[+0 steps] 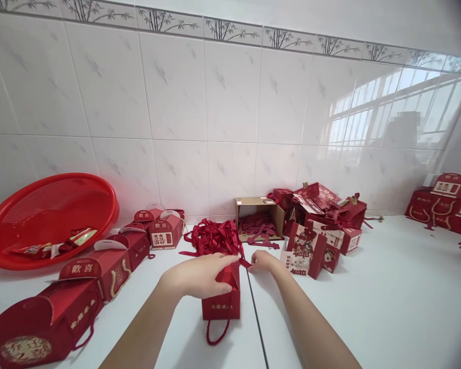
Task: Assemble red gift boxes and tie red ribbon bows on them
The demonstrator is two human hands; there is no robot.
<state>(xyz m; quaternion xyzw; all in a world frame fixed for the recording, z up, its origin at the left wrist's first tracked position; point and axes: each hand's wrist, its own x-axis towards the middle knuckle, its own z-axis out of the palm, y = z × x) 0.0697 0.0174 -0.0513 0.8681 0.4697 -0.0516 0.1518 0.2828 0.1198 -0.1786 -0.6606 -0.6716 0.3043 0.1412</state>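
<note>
A small red gift box (222, 303) stands on the white table at the centre, its dark red cord handle hanging toward me. My left hand (202, 275) rests over the top of this box, thumb and fingers apart, palm down. Just right of the box, my right hand (267, 261) has its fingers curled around the end of a red ribbon (245, 263). Behind the box lies a tangled heap of red ribbons (217, 237). The underside of my left hand and the box's far side are hidden.
An open cardboard box (279, 220) with dark red pieces lies behind. Several red boxes (115, 266) line the left, near a red plastic basket (113, 197). More red boxes and ribbons (318, 251) are piled right of centre, others (432, 207) at the far right.
</note>
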